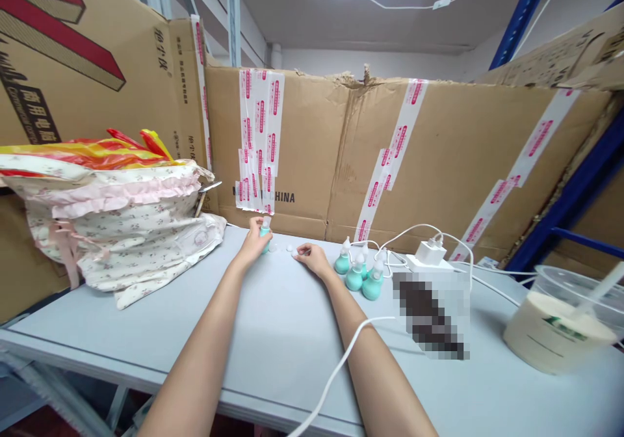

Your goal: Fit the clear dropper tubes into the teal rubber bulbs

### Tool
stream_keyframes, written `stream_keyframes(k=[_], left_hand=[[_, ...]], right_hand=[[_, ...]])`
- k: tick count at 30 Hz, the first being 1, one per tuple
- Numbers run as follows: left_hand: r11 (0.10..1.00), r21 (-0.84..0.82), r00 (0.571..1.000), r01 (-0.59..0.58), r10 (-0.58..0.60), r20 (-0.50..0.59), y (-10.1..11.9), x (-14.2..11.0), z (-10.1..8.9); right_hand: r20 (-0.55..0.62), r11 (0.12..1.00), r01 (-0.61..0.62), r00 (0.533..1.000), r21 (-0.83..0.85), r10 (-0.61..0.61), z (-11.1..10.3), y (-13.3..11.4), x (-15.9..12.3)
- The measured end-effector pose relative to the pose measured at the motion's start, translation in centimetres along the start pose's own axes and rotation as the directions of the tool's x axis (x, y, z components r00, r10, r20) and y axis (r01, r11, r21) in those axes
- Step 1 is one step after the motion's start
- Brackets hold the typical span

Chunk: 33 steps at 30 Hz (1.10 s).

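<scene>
My left hand [254,235] is closed around a small teal bottle [265,231] that stands upright on the far part of the grey table [273,333]. My right hand [312,256] rests on the table a little to the right, fingers curled and pinched on a small white cap [296,253]. Two more small white caps [281,248] lie between the hands. Right of my right hand stands a cluster of three teal bottles [359,271] with white tops.
A floral cloth bag [121,229] with colourful plastic on top lies at the left. A white charger [429,253] with cables sits at the back right, a white cable [341,359] crosses my right arm, and a lidded drink cup [560,323] stands far right. Taped cardboard walls enclose the table.
</scene>
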<state>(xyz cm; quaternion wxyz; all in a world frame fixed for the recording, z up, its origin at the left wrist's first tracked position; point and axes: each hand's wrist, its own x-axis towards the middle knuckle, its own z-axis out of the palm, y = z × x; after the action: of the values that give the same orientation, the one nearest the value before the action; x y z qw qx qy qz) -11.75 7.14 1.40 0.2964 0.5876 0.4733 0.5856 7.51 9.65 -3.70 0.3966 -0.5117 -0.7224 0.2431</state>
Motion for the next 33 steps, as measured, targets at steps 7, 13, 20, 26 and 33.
stream_keyframes(k=[7,13,20,26,33], left_hand=[[0.999,0.001,0.984,-0.049,0.048,0.169,0.3,-0.4,0.2],[0.995,-0.06,0.976,-0.077,0.087,0.201,0.4,-0.5,0.4],[0.996,-0.085,0.979,-0.027,0.044,0.2,0.4,-0.5,0.5],[0.995,-0.102,0.976,0.0,0.023,0.217,0.6,-0.7,0.5],[0.988,-0.145,0.974,0.047,-0.013,0.228,1.2,-1.1,0.2]], right_hand=[[-0.066,0.99,-0.005,0.998,-0.142,-0.005,0.3,-1.1,-0.8],[-0.042,0.985,0.028,0.998,-0.169,-0.035,0.4,-1.2,-0.7],[-0.054,0.982,0.036,0.997,-0.183,-0.046,0.5,-1.2,-0.7],[-0.056,0.985,0.007,0.998,-0.17,-0.016,0.5,-0.6,-0.3],[-0.044,0.992,0.003,0.999,-0.125,-0.008,0.5,-0.4,-0.2]])
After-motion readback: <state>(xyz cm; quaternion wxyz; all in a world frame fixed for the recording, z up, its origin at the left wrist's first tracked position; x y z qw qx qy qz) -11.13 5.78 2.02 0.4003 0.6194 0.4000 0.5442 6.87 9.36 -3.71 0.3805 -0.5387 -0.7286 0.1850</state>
